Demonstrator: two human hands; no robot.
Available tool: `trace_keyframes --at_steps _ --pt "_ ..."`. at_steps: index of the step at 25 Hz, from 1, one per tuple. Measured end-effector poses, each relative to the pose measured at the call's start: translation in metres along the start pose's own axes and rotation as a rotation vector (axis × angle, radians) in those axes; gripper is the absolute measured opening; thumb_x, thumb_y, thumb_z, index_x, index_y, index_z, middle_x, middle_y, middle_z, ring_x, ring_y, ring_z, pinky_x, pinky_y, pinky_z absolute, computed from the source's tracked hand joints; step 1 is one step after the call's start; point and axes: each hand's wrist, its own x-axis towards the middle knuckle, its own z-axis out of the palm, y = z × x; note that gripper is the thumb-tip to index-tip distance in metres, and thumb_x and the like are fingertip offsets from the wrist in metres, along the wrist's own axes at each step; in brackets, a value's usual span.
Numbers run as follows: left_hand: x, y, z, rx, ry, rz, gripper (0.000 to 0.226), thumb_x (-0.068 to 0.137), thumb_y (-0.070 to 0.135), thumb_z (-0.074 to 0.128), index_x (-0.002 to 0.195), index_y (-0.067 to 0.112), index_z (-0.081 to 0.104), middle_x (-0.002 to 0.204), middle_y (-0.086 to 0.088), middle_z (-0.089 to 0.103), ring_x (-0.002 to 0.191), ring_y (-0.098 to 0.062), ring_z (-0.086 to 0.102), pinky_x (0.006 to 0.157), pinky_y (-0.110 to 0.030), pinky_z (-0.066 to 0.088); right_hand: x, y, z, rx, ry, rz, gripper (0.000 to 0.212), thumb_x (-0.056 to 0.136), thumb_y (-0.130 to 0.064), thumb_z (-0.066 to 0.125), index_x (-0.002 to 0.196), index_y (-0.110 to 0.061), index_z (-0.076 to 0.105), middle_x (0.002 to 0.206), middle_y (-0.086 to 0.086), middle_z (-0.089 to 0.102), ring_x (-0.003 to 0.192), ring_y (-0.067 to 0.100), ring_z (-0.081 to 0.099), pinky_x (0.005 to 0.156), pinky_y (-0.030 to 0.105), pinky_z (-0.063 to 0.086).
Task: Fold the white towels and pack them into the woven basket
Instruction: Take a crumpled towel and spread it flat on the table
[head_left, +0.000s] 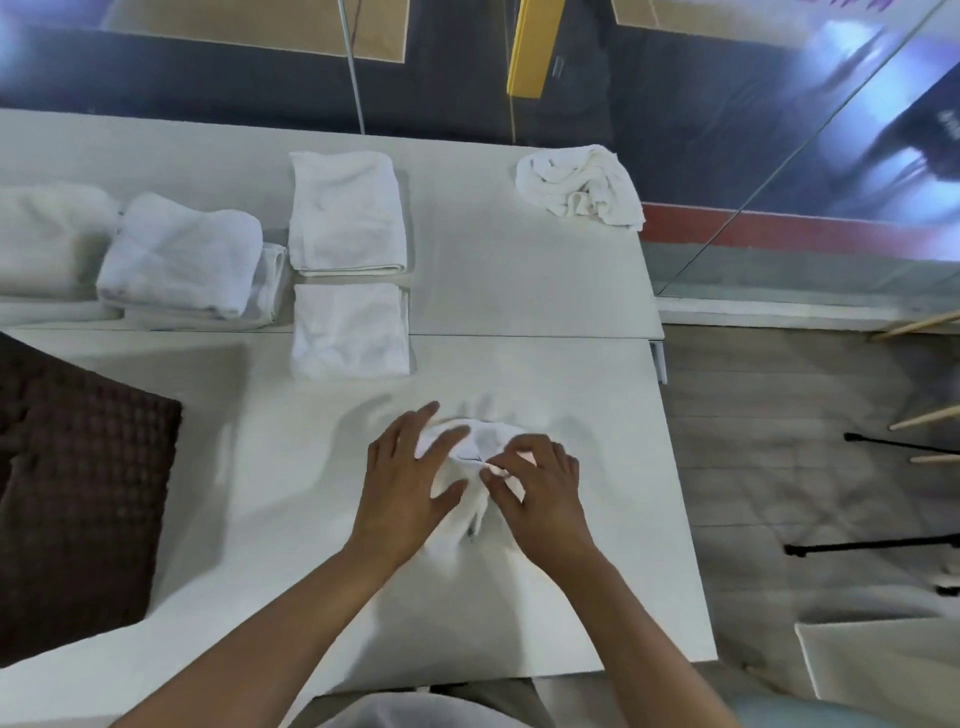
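Observation:
A bunched white towel (480, 441) lies on the white table (571, 545) in front of me. My left hand (410, 483) rests on its left side with fingers spread and nearly straight. My right hand (537, 488) pinches a fold of the same towel at its middle. Two folded white towels lie further back, one (349, 330) just beyond my hands and one (347, 210) behind it. A crumpled white towel (579, 184) sits at the far right corner. The dark brown woven basket (72, 488) stands at the left edge, partly cut off.
A stack of folded towels (182, 254) and a bulky white bundle (44, 239) lie at the far left. The table's right edge drops to a tiled floor with black stand legs (883, 545) and wooden sticks (924, 415).

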Motion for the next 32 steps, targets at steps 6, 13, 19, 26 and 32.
trace_keyframes --at_steps 6,13,19,26,32 --pt "0.016 0.048 -0.078 -0.542 -0.129 -0.074 0.012 0.103 0.023 0.048 0.095 0.028 0.056 0.078 0.011 0.06 0.07 -0.005 0.055 0.065 -0.019 0.043 -0.002 -0.063 -0.064 0.551 0.04 0.262 0.012 0.097 -0.027 0.066 0.094 -0.033 0.057 0.071 -0.002 0.059 0.061 0.004 0.051 0.06 0.021 0.042" --pt "0.024 0.085 -0.173 -0.704 0.042 0.016 0.031 0.104 0.027 0.049 0.073 0.026 0.044 0.062 0.015 0.048 0.06 -0.003 0.041 0.056 -0.018 0.031 -0.024 -0.069 -0.048 0.453 -0.017 0.398 0.011 0.084 -0.029 0.079 0.09 -0.023 0.071 0.086 -0.004 0.076 0.081 0.019 0.071 0.071 0.038 0.056" --pt "0.029 0.049 -0.248 -0.707 0.408 0.029 0.026 0.106 0.024 0.045 0.091 0.005 0.055 0.081 -0.003 0.052 0.07 -0.003 0.043 0.065 -0.017 0.036 -0.063 -0.024 -0.053 0.189 -0.186 0.485 0.04 0.093 -0.03 0.071 0.062 -0.017 0.048 0.059 -0.006 0.041 0.056 0.011 0.034 0.056 0.031 0.027" --pt "0.016 0.002 -0.249 -0.817 0.532 -0.219 0.025 0.103 0.037 0.042 0.095 0.019 0.058 0.085 0.01 0.057 0.078 -0.005 0.051 0.075 -0.022 0.042 -0.086 -0.027 -0.083 0.347 0.081 0.42 0.018 0.097 -0.003 0.054 0.082 -0.012 0.06 0.07 -0.002 0.053 0.063 0.009 0.044 0.058 0.025 0.035" --pt "-0.002 -0.011 -0.236 -0.803 0.618 -0.271 0.027 0.103 0.035 0.044 0.087 0.015 0.053 0.076 0.01 0.048 0.071 -0.004 0.044 0.067 -0.018 0.037 -0.104 0.012 -0.107 -0.195 0.076 0.445 0.02 0.093 -0.003 0.05 0.079 -0.016 0.053 0.075 0.004 0.057 0.072 0.028 0.052 0.057 0.035 0.035"
